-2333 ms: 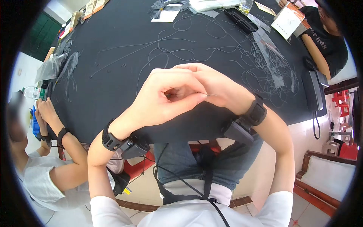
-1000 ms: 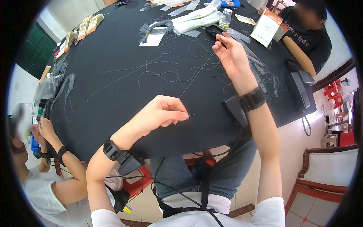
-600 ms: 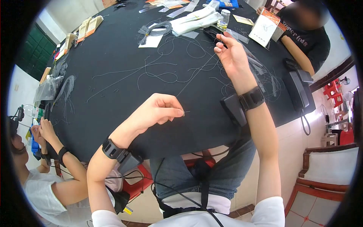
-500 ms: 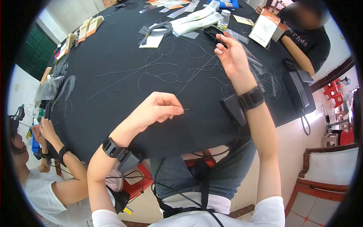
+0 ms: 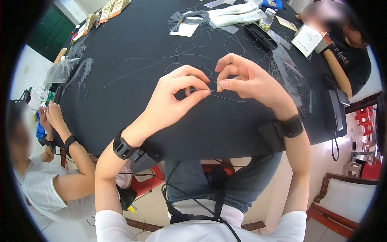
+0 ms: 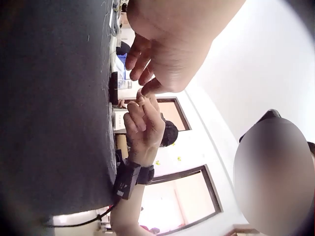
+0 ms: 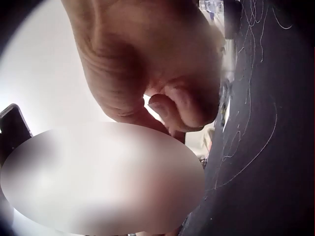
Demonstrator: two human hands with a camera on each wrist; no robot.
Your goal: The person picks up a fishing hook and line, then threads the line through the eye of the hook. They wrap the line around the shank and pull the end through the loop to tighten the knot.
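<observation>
In the head view, my left hand (image 5: 171,92) pinches a thin grey line (image 5: 231,99) between thumb and index finger. Close beside it, my right hand (image 5: 258,84) pinches at the line too, its other fingers curled. A short piece of the line bridges the small gap between the fingertips, and a loose length trails right below the right hand. In the left wrist view my left hand (image 6: 172,54) is above my right hand (image 6: 145,123), fingertips meeting. The right wrist view shows my right hand (image 7: 157,64) with bent fingers; the line in its grip is hidden.
Loose lines (image 5: 157,60) lie across the black table (image 5: 121,117). Farther back are a coiled bundle (image 5: 189,18), white packets (image 5: 236,15), a jar (image 5: 267,19) and a black case (image 5: 261,37). One person sits at left, another at back right beside a white box (image 5: 307,39).
My right hand has come down and left from the upper right, up against the left hand's fingertips. The left hand has risen slightly, and the head view has shifted.
</observation>
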